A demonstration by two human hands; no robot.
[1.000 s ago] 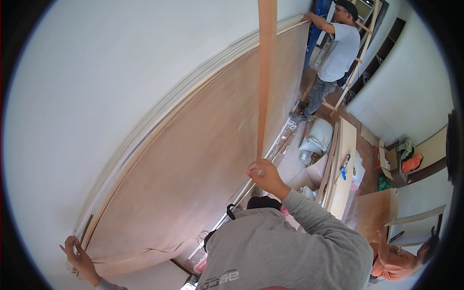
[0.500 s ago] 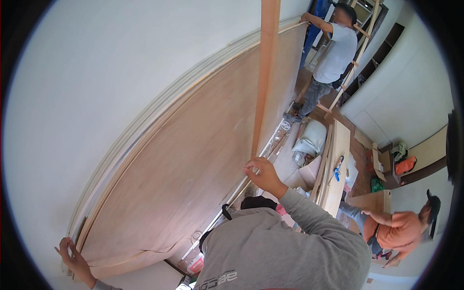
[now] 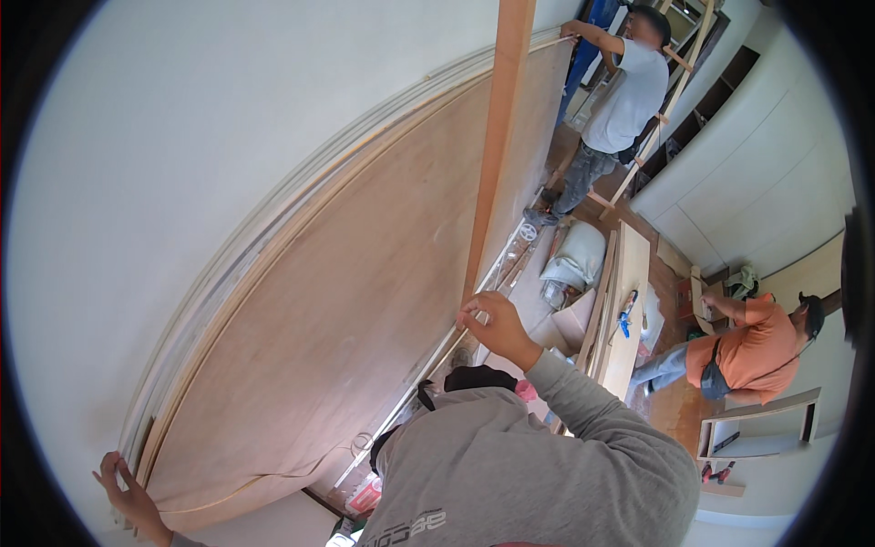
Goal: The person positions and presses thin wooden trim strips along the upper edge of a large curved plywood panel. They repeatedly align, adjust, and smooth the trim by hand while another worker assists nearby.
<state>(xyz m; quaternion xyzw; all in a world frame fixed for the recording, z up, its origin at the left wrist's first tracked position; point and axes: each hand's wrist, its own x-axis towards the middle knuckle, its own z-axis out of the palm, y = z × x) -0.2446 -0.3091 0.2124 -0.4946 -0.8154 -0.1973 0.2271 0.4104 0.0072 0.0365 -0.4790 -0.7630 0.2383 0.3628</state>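
A large light-brown plywood panel (image 3: 337, 283) leans along the white wall on my left, in front of several other sheet edges. My left hand (image 3: 132, 497) is at the panel's near upper corner, its fingers bent but apart. Whether they touch the edge I cannot tell. My right hand (image 3: 499, 330) is closed, with thumb and fingertips curled together, at the lower end of a long wooden strip (image 3: 497, 137) that crosses in front of the panel. What lies between those fingers is hidden. A person in a white shirt (image 3: 629, 100) has a hand at the panel's far top edge.
To my right lies a stack of long boards (image 3: 629, 292) with a blue-handled tool (image 3: 626, 314) on top. Beyond it are a filled white sack (image 3: 576, 251) and a wooden ladder frame (image 3: 670, 109). A person in an orange shirt (image 3: 749, 351) bends beside some boxes at the right.
At the right, the person in orange has turned away and now reaches toward the boxes. A small frame shows where they stood. My hands keep nearly the same places; the view shifts slightly.
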